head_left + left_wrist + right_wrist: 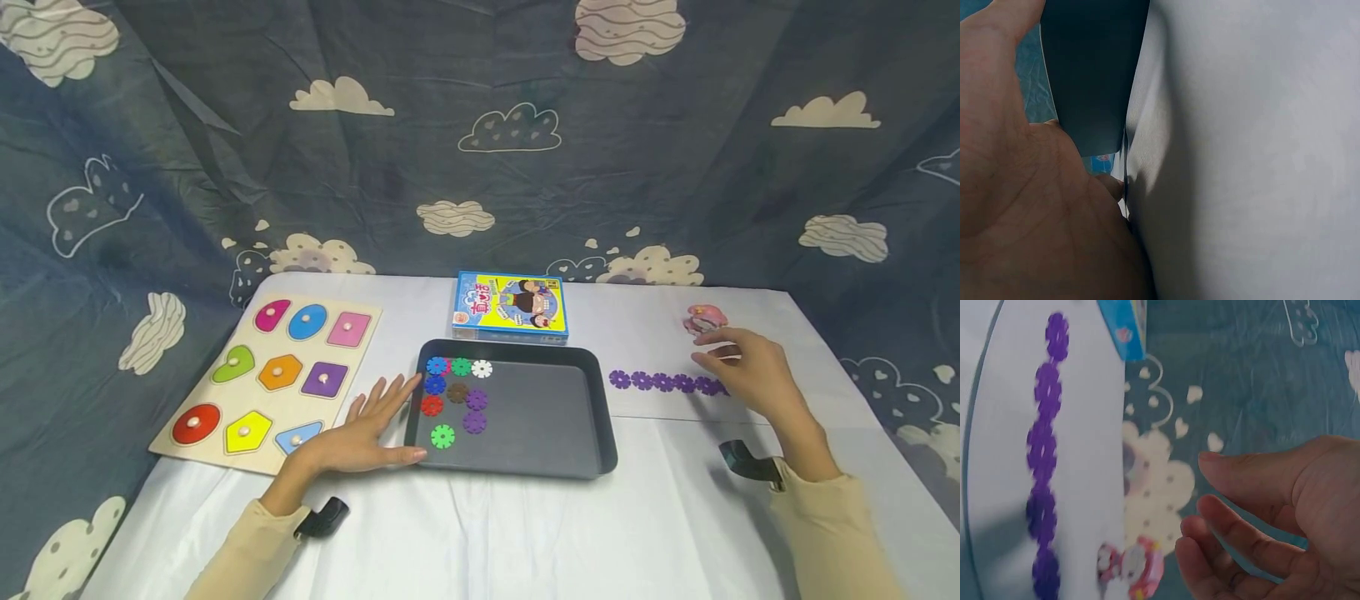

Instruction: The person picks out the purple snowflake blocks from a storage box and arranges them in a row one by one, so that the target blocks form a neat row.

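Observation:
My left hand (pixel 356 437) lies spread along the left side of a dark grey tray (pixel 540 417), fingertips and thumb right at its rim. Several notched plastic discs, among them a brown disc (pixel 457 393), a red disc (pixel 432 406) and a light green disc (pixel 442 437), are in the tray's left part. On the right, my right hand (pixel 746 367) hovers over the end of a row of joined purple discs (pixel 1042 453). Its fingers are loosely bent, and thumb and fingertips stand apart with nothing between them. Just beyond it sits a small pink figurine (pixel 705 318).
Behind the tray lies a blue and yellow picture box (pixel 510 307). A wooden shape puzzle board (pixel 288 407) with knobbed coloured pieces is left of my left hand. White cloth (pixel 525 533) covers the table, and a dark cloud-print curtain (pixel 420 175) hangs behind it.

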Action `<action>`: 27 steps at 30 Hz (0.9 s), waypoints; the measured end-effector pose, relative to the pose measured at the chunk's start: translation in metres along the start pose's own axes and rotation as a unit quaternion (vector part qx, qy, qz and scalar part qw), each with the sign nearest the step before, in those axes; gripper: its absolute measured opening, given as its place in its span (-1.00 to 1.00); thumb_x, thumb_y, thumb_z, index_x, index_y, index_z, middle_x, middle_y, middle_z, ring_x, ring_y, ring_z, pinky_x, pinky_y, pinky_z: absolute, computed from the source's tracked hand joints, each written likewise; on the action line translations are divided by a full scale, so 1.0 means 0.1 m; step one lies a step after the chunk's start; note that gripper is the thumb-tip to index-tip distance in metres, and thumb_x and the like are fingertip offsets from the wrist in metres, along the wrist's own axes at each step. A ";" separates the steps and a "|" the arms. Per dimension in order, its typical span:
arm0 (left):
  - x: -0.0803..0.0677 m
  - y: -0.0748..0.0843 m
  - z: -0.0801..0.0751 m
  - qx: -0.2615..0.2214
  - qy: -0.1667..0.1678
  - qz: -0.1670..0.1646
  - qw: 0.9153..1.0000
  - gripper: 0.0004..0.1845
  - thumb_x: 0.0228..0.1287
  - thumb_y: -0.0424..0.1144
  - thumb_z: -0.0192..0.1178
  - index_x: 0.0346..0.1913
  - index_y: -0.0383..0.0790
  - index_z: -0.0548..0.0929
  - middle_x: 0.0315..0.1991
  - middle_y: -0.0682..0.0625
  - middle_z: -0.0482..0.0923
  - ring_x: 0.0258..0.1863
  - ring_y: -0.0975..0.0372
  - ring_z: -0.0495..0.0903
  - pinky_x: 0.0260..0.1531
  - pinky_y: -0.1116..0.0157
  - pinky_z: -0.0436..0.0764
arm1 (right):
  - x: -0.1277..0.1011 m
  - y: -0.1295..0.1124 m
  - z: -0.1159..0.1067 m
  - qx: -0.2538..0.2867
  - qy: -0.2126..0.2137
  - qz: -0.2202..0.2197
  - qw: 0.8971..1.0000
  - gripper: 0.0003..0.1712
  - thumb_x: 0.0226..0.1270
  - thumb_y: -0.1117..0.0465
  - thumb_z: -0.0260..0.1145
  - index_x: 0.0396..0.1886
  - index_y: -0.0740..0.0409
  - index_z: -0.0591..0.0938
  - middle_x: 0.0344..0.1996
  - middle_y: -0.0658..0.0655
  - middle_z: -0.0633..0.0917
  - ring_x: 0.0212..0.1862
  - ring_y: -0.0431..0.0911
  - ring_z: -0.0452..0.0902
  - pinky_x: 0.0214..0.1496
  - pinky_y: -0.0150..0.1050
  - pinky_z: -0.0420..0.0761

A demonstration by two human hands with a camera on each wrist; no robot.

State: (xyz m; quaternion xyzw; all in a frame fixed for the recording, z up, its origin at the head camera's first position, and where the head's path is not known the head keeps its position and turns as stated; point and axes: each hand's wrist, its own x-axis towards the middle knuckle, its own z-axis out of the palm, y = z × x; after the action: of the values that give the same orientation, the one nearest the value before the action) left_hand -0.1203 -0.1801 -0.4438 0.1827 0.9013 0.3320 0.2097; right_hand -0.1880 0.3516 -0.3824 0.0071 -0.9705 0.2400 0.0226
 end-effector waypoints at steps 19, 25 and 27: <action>0.00 -0.01 -0.02 0.007 -0.001 -0.001 1.000 0.13 0.18 0.37 0.25 0.61 0.32 -0.27 0.65 -0.09 -0.39 0.61 -0.07 -0.50 0.50 -0.22 -0.46 | 0.18 -0.89 0.31 0.024 -0.043 -0.223 0.974 -0.75 0.22 0.36 0.46 -0.10 0.28 0.71 -0.10 0.31 0.75 -0.14 0.17 0.72 -0.10 0.10 0.72; 0.00 0.00 -0.01 0.007 -0.002 0.000 1.000 0.13 0.18 0.37 0.25 0.61 0.35 -0.28 0.65 -0.09 -0.39 0.61 -0.08 -0.50 0.49 -0.23 -0.45 | 0.17 -1.11 0.45 0.013 -0.093 -0.237 0.967 -0.73 0.23 0.30 0.48 -0.08 0.25 0.73 -0.12 0.24 0.77 -0.13 0.10 0.71 -0.06 0.07 0.71; 0.00 0.00 -0.01 0.005 -0.001 0.001 1.000 0.13 0.18 0.37 0.25 0.61 0.34 -0.28 0.65 -0.10 -0.40 0.61 -0.08 -0.50 0.49 -0.23 -0.45 | 0.18 -1.20 0.48 0.009 -0.107 -0.243 0.964 -0.73 0.22 0.29 0.48 -0.08 0.24 0.73 -0.14 0.20 0.77 -0.14 0.05 0.71 -0.07 0.04 0.71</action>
State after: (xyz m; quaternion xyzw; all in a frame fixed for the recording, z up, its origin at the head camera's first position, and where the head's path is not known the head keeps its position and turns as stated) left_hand -0.1207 -0.1809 -0.4433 0.1852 0.9027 0.3270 0.2096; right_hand -0.2051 0.2229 -0.3679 0.2680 -0.9344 0.2337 -0.0234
